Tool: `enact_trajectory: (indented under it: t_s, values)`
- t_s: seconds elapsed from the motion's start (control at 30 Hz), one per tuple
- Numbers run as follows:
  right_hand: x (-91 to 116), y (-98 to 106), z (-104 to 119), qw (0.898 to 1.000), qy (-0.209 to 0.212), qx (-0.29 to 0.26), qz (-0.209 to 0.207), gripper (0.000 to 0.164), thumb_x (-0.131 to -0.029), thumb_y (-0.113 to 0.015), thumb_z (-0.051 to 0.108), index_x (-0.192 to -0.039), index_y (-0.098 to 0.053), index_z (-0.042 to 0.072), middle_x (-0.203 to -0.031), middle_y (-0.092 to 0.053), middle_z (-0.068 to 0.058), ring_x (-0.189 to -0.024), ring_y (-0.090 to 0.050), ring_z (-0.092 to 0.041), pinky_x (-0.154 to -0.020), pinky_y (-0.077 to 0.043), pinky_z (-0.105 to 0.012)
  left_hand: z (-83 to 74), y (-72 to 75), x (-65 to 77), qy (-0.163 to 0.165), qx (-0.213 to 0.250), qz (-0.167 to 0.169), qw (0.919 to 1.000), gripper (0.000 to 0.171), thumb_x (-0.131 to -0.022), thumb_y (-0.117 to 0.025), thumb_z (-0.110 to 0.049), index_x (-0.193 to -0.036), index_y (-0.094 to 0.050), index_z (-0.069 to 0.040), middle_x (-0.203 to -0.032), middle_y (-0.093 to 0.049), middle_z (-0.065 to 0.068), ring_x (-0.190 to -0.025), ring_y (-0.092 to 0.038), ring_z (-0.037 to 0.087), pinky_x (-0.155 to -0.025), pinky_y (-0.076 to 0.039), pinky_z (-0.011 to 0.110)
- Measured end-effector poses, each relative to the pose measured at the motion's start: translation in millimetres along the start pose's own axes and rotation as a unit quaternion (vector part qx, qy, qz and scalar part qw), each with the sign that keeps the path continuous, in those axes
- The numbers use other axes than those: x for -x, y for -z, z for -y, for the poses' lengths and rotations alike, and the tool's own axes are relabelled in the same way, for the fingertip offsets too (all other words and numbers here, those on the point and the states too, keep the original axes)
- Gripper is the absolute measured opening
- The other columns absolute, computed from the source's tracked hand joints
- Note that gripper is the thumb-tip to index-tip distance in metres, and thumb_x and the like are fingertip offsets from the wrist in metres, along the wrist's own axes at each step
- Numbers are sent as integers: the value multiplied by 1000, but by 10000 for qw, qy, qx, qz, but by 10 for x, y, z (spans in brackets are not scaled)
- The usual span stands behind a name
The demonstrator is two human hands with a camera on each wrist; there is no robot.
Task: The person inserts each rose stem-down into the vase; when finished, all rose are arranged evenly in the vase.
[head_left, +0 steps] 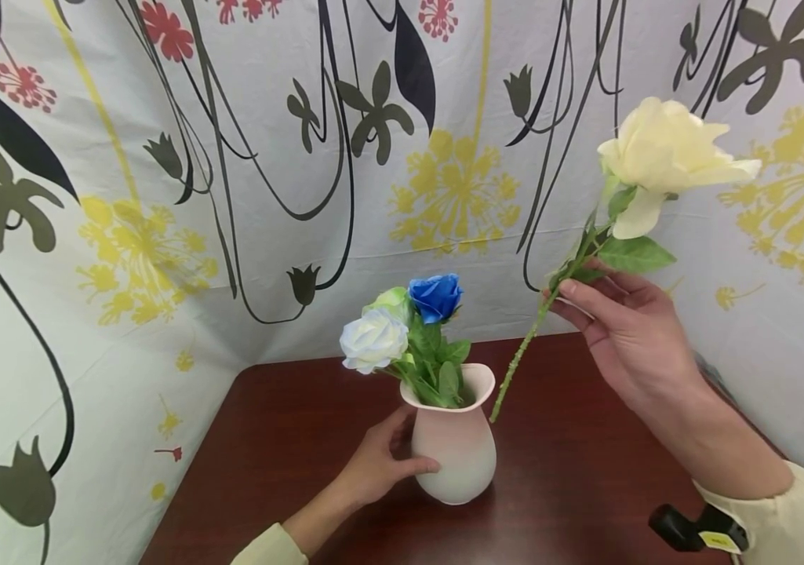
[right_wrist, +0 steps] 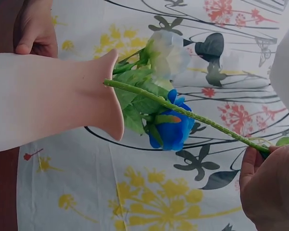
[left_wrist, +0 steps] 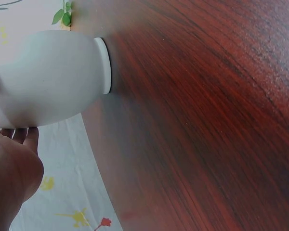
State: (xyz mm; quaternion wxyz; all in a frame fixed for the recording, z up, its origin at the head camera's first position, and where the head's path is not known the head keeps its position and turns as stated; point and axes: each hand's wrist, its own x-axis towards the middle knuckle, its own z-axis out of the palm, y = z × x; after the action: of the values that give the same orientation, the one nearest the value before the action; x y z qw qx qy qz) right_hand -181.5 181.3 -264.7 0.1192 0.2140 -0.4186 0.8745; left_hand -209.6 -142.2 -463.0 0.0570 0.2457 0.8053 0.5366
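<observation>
A vase, white below and pinkish toward its flared rim, stands upright on the table. My left hand holds its left side, thumb across the front and fingers round the back. Inside the vase are a blue rose, a pale blue-white rose and a light green rose. Up at the right, my right hand pinches the stem of a cream rose just below its leaves. That stem slants down left, its cut end beside the vase's right side; in the right wrist view the stem crosses before the rim.
The dark red-brown wooden table spreads around the vase. Behind and on both sides hangs a white cloth printed with flowers. A black device is strapped at the right wrist over the cream sleeve.
</observation>
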Motion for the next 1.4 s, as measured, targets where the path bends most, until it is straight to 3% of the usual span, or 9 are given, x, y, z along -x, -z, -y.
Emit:
enact_trajectory:
  t_s: [0.3,0.43,0.6,0.7,0.8,0.97,1.07,1.23,1.4]
  values:
    - [6,-212,-67,9973,660,-165,-279,35,-94,-64,-22,-126,-69,-7,-106,-75,-13,-95,-75,-25,-89,-62,-40,0,-2,4,-30,30,-4,10000,81,-90,-88,-38,-158,-45,-40,-152,-58,-9,-133,-60,15,-107,-51,37]
    - [30,-266,-183,9961,808,315,-137,36,-94,-64,-23,-126,-68,-8,-108,-76,-13,-96,-75,-24,-91,-62,-39,-9,-2,4,-22,34,-7,10000,82,-90,-87,-38,-159,-44,-39,-153,-57,-9,-134,-59,15,-108,-51,37]
    - [100,-284,-364,9890,589,1356,-18,40,-95,-67,-19,-131,-70,-4,-113,-76,-10,-101,-75,-21,-92,-61,-35,-17,0,5,-4,49,-9,10000,82,-91,-87,-38,-160,-43,-39,-154,-56,-10,-135,-58,15,-108,-51,38]
    - [152,-277,-456,9800,404,1949,12,43,-93,-71,-17,-131,-73,3,-115,-77,-6,-103,-75,-18,-91,-60,-32,-19,0,7,-10,60,3,10000,81,-91,-87,-38,-159,-44,-39,-153,-57,-10,-134,-59,15,-108,-51,38]
    - [190,-255,-524,9672,295,2512,229,38,-91,-75,-14,-125,-75,3,-110,-77,-6,-98,-74,-16,-88,-61,-29,-15,2,6,-21,67,9,10000,80,-91,-87,-38,-159,-45,-39,-151,-58,-10,-133,-60,15,-108,-51,37]
    - [230,-214,-619,9337,456,3466,768,24,-90,-78,-13,-112,-74,-4,-100,-76,-6,-86,-74,-17,-77,-61,-26,-2,2,0,-10,94,6,10000,79,-90,-88,-36,-157,-46,-40,-150,-59,-10,-132,-60,15,-107,-51,37]
    - [248,-198,-672,9206,538,3744,975,22,-89,-77,-14,-108,-74,-3,-99,-76,-5,-85,-74,-14,-76,-61,-27,1,-2,-2,-14,153,18,9999,78,-90,-89,-34,-156,-47,-40,-149,-60,-11,-132,-61,15,-107,-51,36]
    - [288,-183,-741,9130,452,3820,1360,24,-88,-77,-14,-106,-75,2,-101,-74,-10,-88,-76,-19,-79,-63,-32,1,-7,-1,-32,233,36,9997,77,-90,-89,-32,-155,-48,-42,-148,-60,-11,-131,-61,15,-106,-51,36]
    - [333,-195,-792,9024,148,3936,1747,23,-90,-81,-7,-104,-76,10,-103,-75,-6,-91,-77,-21,-76,-64,-37,17,0,2,-134,149,49,9998,77,-90,-88,-30,-155,-48,-40,-147,-61,-12,-131,-61,16,-106,-51,36]
